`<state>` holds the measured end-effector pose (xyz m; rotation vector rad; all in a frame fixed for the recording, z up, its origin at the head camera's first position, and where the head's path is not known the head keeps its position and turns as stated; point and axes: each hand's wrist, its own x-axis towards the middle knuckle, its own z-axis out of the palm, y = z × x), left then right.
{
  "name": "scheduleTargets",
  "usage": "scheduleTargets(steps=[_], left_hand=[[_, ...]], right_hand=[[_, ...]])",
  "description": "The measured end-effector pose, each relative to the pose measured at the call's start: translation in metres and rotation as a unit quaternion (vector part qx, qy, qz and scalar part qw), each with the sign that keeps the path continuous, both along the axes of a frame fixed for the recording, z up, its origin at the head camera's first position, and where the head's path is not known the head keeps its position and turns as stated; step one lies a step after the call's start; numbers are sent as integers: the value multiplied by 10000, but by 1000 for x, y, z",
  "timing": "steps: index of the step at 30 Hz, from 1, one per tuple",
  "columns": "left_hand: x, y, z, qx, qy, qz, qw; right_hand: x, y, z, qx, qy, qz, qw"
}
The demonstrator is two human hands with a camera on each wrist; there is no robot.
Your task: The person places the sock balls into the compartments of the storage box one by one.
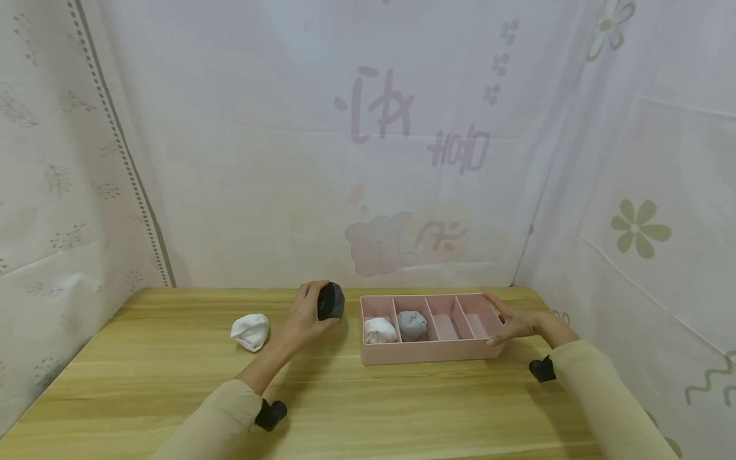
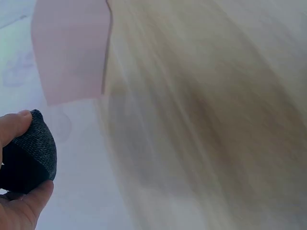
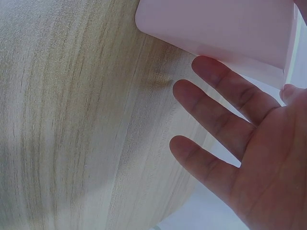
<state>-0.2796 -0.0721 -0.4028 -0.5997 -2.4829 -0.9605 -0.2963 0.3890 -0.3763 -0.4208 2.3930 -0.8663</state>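
Observation:
Over the table, my left hand pinches a balled-up black sock between thumb and fingers, just left of the pink divided box. The sock's knitted surface shows in the left wrist view. My right hand holds the right end of the box, thumb at the front corner and a finger at the back one; three other fingers stretch out beside it in the right wrist view. A white bundle sits in the leftmost compartment, a grey bundle in the one beside it. The two right compartments hold nothing visible.
A white balled-up cloth, perhaps a sock, lies on the wooden table left of my left hand. Patterned white curtains stand behind the table and along both sides.

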Motion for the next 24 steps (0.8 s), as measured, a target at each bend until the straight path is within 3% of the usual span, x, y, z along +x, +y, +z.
scheduleTargets(steps=[11,24], left_hand=[[-2,35,20,302,-181,-407,9985],[-5,83,29,205,-50,-885,9959]], right_hand=[[-2,4,-4,3,-160,-97,9998],[1,2,-2,-36,-61,-276,9996]])
